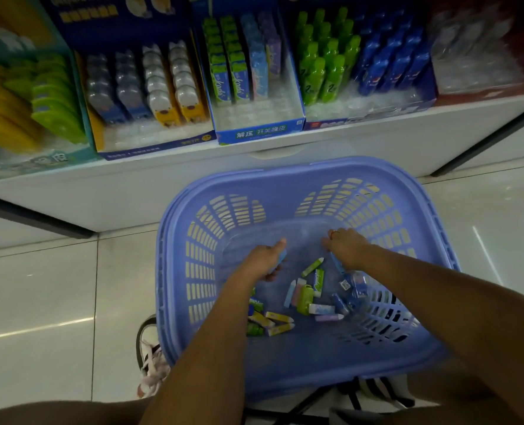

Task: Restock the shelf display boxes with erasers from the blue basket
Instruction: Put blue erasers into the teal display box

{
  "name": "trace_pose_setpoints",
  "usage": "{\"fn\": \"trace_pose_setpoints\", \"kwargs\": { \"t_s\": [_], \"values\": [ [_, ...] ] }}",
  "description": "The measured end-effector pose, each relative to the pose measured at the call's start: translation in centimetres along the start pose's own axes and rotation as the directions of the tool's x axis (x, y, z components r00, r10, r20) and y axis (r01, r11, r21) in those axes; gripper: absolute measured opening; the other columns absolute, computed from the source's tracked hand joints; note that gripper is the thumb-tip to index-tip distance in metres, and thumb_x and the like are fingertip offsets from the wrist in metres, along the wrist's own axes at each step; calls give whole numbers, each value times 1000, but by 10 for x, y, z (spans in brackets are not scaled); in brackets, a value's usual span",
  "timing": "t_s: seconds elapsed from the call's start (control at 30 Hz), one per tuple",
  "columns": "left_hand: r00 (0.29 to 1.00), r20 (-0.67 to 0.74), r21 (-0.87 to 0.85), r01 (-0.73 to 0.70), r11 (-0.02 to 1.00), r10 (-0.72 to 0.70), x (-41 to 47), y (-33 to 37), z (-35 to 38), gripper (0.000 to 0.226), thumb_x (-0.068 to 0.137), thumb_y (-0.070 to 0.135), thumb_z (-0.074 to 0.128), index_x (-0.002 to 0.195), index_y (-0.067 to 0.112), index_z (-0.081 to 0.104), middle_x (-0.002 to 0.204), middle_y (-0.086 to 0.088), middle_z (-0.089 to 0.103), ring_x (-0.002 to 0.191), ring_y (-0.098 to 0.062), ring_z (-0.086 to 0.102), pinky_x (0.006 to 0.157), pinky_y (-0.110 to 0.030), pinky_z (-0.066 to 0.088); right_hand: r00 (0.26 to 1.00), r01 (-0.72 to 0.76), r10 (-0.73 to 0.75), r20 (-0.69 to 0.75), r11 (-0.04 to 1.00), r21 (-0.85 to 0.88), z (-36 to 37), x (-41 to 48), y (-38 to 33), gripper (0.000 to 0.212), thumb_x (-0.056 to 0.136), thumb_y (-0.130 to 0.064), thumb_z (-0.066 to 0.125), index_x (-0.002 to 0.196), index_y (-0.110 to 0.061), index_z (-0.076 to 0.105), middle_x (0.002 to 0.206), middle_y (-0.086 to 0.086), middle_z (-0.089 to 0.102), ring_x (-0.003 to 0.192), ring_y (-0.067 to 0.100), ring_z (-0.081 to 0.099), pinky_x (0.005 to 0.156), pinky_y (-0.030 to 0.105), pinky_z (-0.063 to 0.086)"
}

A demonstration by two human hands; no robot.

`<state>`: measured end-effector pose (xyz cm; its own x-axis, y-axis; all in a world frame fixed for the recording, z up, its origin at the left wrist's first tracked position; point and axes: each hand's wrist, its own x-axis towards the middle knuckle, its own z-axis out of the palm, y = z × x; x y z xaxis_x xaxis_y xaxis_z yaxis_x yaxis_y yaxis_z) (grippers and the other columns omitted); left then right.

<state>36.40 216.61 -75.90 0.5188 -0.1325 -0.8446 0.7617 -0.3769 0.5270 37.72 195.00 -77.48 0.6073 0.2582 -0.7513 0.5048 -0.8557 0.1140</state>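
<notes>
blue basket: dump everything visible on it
The basket looks like light-blue plastic, a rounded rectangle with a thick rolled rim, slotted walls and a solid floor. It sits upright, top open, in front of the shelf. Loose erasers lie on the near part of its floor. Both hands reach inside: the left hand grips a blue eraser, and the right hand is over the pile, grasp unclear.
</notes>
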Motion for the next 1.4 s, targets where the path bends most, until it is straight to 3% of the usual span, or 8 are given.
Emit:
{"fn": "trace_pose_setpoints", "kwargs": {
  "t_s": [0.13,0.33,0.47,0.67,0.9,1.13,1.27,1.4],
  "values": [
    [999,14,-119,39,992,-37,-12,10,-9,46,95,48,47,73,9,59,65,-6,55,56,-16,52,45,-23,48,989,-86,80,128,995,48,-17,-4,-6,69,80,-21,73,138,-13,35,142,15,34,117,34,50,88,38,47],
    [996,54,-189,-64,980,76,-38,19,-15,20,94,22,58,85,4,56,70,-11,59,42,-11,59,45,-23,54,927,-232,205,315,971,49,-32,-8,-22,34,88,-33,64,119,-20,57,116,1,56,109,24,55,83,30,42],
    [994,48,-196,-85,977,96,-48,18,-20,20,94,21,58,86,3,56,70,-12,62,47,-14,60,52,-26,56,952,-229,185,246,960,163,-17,-18,-23,19,89,-21,63,75,-15,53,68,0,38,63,18,44,64,29,41],
    [994,18,-187,-107,976,112,-61,14,-30,20,94,23,59,86,4,58,69,-11,64,57,-18,61,51,-26,56,970,-154,54,235,890,430,5,-35,-26,46,84,-8,66,127,-15,49,124,11,52,91,23,51,72,32,42],
    [991,8,-186,-132,973,136,-74,12,-38,19,93,22,59,82,6,58,72,-11,64,60,-18,61,51,-23,55,992,-110,50,117,800,590,21,-31,-43,35,77,-25,76,84,-21,42,86,-1,45,78,16,41,61,26,33],
    [989,13,-132,-142,981,145,-81,16,-49,22,93,24,61,101,4,59,80,-10,67,64,-15,62,52,-22,52,985,-8,143,-100,609,793,11,-33,-47,38,85,-30,70,68,-17,38,63,-1,34,57,12,37,53,25,27],
    [979,-17,-133,-202,970,201,-86,24,-61,21,90,23,65,95,4,61,85,-11,68,62,-13,61,53,-21,52,977,160,141,-163,27,987,-38,-47,-40,18,81,5,67,97,-3,63,79,9,62,69,15,60,62,21,54],
    [955,-6,-305,-285,909,298,-101,39,-79,21,85,24,70,92,6,63,86,-13,67,69,-16,66,66,-26,58,928,370,55,-368,-38,928,-116,-73,-42,29,75,8,70,95,-12,70,94,2,69,85,8,66,75,16,54]
  ]
}}
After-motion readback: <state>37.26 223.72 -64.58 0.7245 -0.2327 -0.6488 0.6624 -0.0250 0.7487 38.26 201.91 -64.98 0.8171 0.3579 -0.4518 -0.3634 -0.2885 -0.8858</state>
